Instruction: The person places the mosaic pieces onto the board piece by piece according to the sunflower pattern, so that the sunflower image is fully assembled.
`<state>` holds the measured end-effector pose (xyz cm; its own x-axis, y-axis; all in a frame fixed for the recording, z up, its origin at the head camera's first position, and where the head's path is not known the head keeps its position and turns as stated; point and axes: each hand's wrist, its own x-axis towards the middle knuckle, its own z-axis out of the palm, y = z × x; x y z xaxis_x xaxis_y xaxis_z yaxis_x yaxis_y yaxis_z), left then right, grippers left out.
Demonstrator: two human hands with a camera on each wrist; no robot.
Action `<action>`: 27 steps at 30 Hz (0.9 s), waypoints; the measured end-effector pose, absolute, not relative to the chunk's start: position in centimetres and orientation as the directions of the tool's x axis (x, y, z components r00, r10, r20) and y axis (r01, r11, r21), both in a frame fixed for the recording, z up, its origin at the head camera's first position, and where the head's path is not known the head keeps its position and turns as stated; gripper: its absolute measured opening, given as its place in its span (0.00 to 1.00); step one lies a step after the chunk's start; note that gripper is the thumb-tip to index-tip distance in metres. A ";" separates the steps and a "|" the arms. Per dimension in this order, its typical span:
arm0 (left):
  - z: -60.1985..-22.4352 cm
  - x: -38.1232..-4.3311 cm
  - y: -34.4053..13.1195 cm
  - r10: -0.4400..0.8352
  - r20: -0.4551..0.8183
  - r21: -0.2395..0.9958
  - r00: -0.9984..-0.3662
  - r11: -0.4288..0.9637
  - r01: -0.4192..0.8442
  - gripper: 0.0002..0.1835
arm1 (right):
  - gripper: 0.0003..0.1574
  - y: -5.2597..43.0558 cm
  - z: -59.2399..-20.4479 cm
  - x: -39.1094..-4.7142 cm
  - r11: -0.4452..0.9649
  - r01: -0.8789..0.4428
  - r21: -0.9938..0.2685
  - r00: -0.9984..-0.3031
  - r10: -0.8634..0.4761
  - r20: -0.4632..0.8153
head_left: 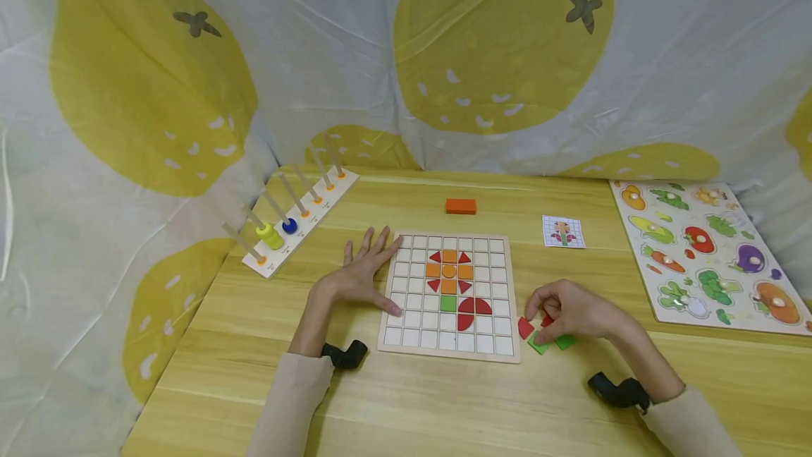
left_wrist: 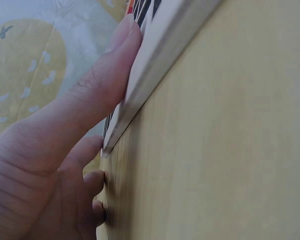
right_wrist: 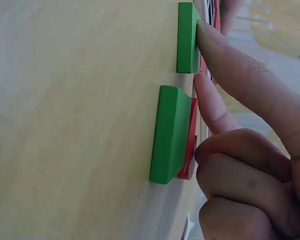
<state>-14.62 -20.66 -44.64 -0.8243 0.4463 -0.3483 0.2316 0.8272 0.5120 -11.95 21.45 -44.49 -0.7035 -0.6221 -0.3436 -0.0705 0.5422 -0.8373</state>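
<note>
A wooden grid board [head_left: 449, 357] lies on the table with a pattern of orange, red and green pieces set in it. My left hand [head_left: 357, 277] is spread at the board's left edge, its thumb [left_wrist: 121, 47] resting on the rim. Right of the board, my right hand [head_left: 571, 309] is over several loose pieces. Its thumb [right_wrist: 212, 37] touches a green square tile [head_left: 538, 345], while the index finger is apart from the thumb and the other fingers are curled. Close by lie a red quarter-circle piece [head_left: 525, 328], another green tile [right_wrist: 170, 135] and partly hidden red [right_wrist: 189, 150].
An orange block [head_left: 460, 206] and a pattern card [head_left: 563, 232] lie behind the board. A peg stand [head_left: 301, 221] with yellow and blue beads is at the left. A vegetable puzzle board [head_left: 717, 256] lies at the right. A lemon-print curtain [head_left: 330, 55] hangs behind the table.
</note>
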 end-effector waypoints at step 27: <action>-44.6 -14.7 -20.6 0.451 -0.341 0.506 -0.825 0.828 0.243 0.74 | 0.22 23.1 -44.1 -12.9 0.666 -0.075 -0.742 -0.858 -0.423 -0.293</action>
